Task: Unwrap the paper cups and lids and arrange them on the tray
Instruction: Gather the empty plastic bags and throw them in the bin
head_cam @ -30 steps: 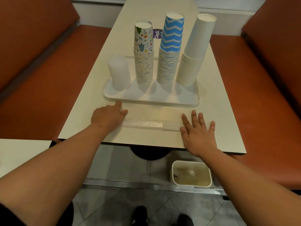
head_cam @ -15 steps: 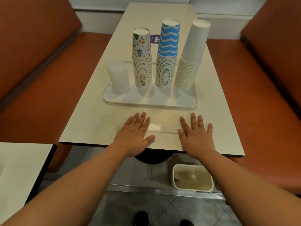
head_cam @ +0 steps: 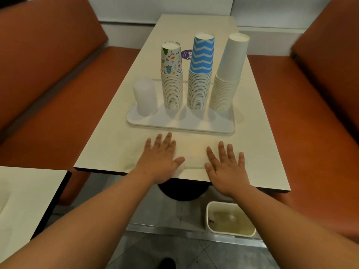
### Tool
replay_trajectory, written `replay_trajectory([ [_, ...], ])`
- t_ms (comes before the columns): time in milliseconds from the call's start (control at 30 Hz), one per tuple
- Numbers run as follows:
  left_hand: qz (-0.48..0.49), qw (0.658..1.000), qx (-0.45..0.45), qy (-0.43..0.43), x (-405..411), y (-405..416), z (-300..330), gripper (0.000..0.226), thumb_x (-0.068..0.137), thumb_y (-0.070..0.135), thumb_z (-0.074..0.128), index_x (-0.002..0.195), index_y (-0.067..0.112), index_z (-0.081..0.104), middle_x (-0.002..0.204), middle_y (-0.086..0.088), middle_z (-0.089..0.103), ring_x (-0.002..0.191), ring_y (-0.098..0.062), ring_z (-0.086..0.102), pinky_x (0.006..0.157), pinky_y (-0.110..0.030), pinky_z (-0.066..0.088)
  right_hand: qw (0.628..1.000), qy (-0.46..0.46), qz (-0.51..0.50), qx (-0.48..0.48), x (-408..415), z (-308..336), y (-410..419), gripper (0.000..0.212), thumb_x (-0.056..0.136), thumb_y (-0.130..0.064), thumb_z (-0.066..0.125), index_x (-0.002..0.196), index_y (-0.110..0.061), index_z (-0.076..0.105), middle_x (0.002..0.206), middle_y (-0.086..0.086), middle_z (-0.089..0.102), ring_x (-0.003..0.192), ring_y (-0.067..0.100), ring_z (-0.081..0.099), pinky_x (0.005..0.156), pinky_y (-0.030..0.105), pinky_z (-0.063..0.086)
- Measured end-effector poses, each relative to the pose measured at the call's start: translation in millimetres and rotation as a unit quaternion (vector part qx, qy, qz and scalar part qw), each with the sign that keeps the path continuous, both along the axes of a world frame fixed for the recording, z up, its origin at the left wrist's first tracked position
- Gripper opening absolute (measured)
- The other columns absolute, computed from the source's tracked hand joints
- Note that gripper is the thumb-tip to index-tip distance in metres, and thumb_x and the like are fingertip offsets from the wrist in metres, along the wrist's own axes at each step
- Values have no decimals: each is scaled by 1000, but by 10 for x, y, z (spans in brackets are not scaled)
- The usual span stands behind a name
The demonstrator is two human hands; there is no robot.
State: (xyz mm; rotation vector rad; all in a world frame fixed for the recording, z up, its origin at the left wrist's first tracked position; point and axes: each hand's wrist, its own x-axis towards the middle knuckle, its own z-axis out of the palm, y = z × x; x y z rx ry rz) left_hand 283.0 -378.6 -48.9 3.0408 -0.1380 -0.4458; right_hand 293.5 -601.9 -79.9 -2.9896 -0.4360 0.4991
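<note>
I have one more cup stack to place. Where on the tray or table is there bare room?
The tray's front strip is bare but narrow; its back row is crowded: lid stack, patterned, blue zigzag and white cup stacks. Wider bare tabletop lies left of the left hand, and beyond the right hand.

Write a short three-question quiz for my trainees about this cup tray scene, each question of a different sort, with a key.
1. True or false: the blue zigzag cups stand between the patterned cups and the plain white cups.
2. How many stacks stand on the tray, counting the lids?
3. Multiple choice: the left hand and right hand are A) gripping cups, B) flat on the table, C) lifting the tray.

Key: 1 true; 2 four; 3 B.
</note>
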Motion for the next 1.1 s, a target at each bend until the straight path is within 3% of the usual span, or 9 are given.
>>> replay_trajectory([
  [100, -140, 989, -16, -53, -122, -460, -26, 58, 99, 52, 34, 144, 15, 40, 149, -9, 37, 132, -29, 36, 105, -40, 31, 999, 11, 35, 7, -44, 15, 14, 57, 103, -49, 10, 154, -37, -14, 160, 2, -29, 147, 23, -30, 119, 52, -17],
  [233, -129, 989, -34, -59, -169, -702, 14, 28, 99, 33, 43, 117, 12, 51, 113, -10, 59, 97, -28, 55, 72, -34, 31, 996, 49, 69, 33, 18, 76, -130, 80, 81, -55, 6, 156, -31, -10, 162, 2, -23, 148, 20, -26, 118, 46, -18],
  [333, -94, 993, -72, 22, -131, -718, 112, 27, 100, 32, 45, 118, 13, 51, 112, -10, 61, 97, -28, 57, 71, -34, 35, 992, 39, 113, 49, -9, 95, -245, 100, 67, -64, 19, 157, -27, -3, 164, 0, -15, 149, 16, -21, 117, 41, -17],
  [433, -63, 978, -163, 114, -135, -676, 232, 27, 100, 34, 47, 117, 15, 55, 113, -7, 61, 97, -24, 56, 75, -31, 37, 989, 8, 110, 98, -97, 95, -309, 79, 92, -45, 55, 157, -27, 14, 165, -5, 0, 151, 12, -9, 117, 31, -15],
  [600, -28, 937, -269, 222, -185, -500, 394, 19, 98, 36, 51, 106, 20, 54, 83, 2, 68, 80, -18, 71, 81, -35, 50, 986, -12, 83, 145, -218, 173, -311, 51, 100, -18, 48, 149, -27, 41, 162, -6, 25, 153, 14, 5, 118, 27, -10],
  [800, 113, 771, -544, 311, -209, -417, 599, 31, 95, 42, 59, 104, 12, 59, 101, -13, 71, 69, -25, 68, 69, -38, 56, 969, -143, 131, 152, -136, 629, -128, 55, 90, -31, 28, 133, -29, 61, 148, -1, 50, 149, 29, 25, 118, 44, 6],
  [933, 117, 743, -629, 198, -142, -471, 824, 17, 100, 21, 53, 94, 7, 59, 78, -8, 65, 59, -22, 58, 61, -34, 48, 959, -215, -8, 186, -64, 953, -27, 56, 96, -17, 46, 149, -30, 39, 162, -4, 26, 152, 22, 12, 122, 40, 0],
  [1033, 131, 740, -645, 138, -91, -469, 1008, 20, 103, 26, 47, 100, 10, 59, 78, -7, 66, 61, -22, 59, 61, -34, 49, 875, -126, -283, 373, -136, 1155, -14, 52, 98, -25, 54, 148, -25, 39, 158, -2, 35, 140, 15, 37, 116, 36, 28],
  [1100, 118, 731, -658, 136, -92, -501, 1092, 22, 104, 27, 45, 105, 10, 58, 80, -7, 66, 61, -23, 60, 61, -34, 49, 780, 29, -314, 541, -170, 1293, 62, 36, 98, -39, 55, 129, -21, 56, 138, 2, 59, 116, 15, 59, 103, 36, 45],
])
